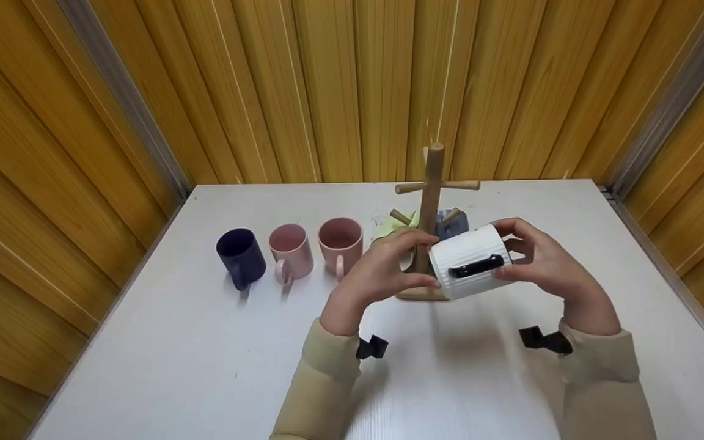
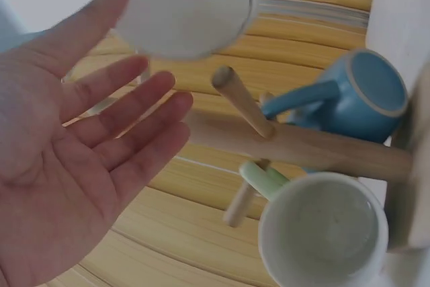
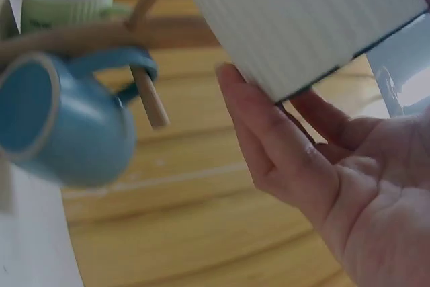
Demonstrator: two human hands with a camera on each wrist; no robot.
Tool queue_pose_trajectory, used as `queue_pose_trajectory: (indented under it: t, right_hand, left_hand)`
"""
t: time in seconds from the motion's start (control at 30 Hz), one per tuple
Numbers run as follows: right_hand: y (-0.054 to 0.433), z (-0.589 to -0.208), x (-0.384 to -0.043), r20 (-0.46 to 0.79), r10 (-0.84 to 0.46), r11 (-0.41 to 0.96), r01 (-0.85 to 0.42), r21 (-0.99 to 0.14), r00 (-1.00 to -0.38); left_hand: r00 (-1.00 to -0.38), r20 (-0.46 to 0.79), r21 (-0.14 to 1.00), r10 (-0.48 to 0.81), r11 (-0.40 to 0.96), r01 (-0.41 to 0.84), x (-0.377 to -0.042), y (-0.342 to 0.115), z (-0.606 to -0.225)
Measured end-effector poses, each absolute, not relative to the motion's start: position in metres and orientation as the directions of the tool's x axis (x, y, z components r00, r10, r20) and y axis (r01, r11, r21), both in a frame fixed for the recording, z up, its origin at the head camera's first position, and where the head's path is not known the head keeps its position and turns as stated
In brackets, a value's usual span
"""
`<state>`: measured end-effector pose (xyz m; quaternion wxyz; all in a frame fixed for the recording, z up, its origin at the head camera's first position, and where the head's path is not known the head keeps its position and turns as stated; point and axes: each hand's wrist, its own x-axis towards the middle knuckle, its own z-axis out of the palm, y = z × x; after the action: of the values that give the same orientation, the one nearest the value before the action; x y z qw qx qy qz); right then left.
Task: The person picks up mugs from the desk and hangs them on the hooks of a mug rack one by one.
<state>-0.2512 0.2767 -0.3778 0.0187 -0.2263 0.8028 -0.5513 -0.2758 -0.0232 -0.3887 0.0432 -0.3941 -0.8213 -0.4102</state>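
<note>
A white ribbed mug (image 1: 471, 260) with a black handle (image 1: 477, 267) is held tilted in the air, in front of the wooden mug rack (image 1: 431, 195). My right hand (image 1: 538, 256) grips its dark-edged end between thumb and fingers. At the other end is my left hand (image 1: 388, 263), thumb and fingertips right at the mug's edge. The left wrist view shows those fingers (image 2: 134, 99) nearly straight and spread below the mug's pale round end. On lower pegs of the rack hang a blue mug (image 3: 94, 126) and a light green mug (image 3: 67, 15); both are partly hidden in the head view.
A dark blue mug (image 1: 242, 256) and two pink mugs, one lighter (image 1: 294, 253) and one darker (image 1: 341, 244), stand in a row on the white table (image 1: 205, 354) left of the rack. Upper pegs (image 1: 465, 184) jut out behind the held mug. Yellow wood-look panels (image 1: 327, 91) enclose the table.
</note>
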Motion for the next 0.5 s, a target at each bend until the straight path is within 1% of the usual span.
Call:
queue_pose_trajectory:
  t: [0.07,0.17,0.27,0.33,0.4,0.5]
  right_hand:
    - [0.269,-0.377,-0.251,0.207,-0.371,0.26,-0.315,-0.913,-0.905]
    - [0.259,-0.374,-0.25,0.145,-0.323,0.25,-0.232,-0.94,-0.935]
    - [0.249,-0.372,-0.248,0.065,-0.278,0.259,-0.14,-0.956,-0.958]
    - [0.244,-0.372,-0.247,0.033,-0.267,0.264,-0.106,-0.959,-0.963]
    - [0.241,-0.371,-0.244,0.036,-0.283,0.276,-0.117,-0.954,-0.958]
    - [0.242,-0.371,-0.242,0.091,-0.363,0.272,-0.199,-0.941,-0.927]
  left_hand:
    - [-0.685,0.365,0.684,0.63,0.318,0.657,-0.273,-0.025,-0.386]
    - [-0.699,0.32,0.744,0.639,0.288,0.603,-0.271,-0.026,-0.384]
    - [-0.739,0.282,0.77,0.612,0.315,0.555,-0.271,-0.025,-0.384]
    - [-0.764,0.262,0.779,0.59,0.337,0.528,-0.271,-0.025,-0.383]
    - [-0.78,0.241,0.807,0.578,0.327,0.492,-0.272,-0.026,-0.382]
    - [-0.778,0.22,0.842,0.589,0.287,0.456,-0.273,-0.031,-0.381]
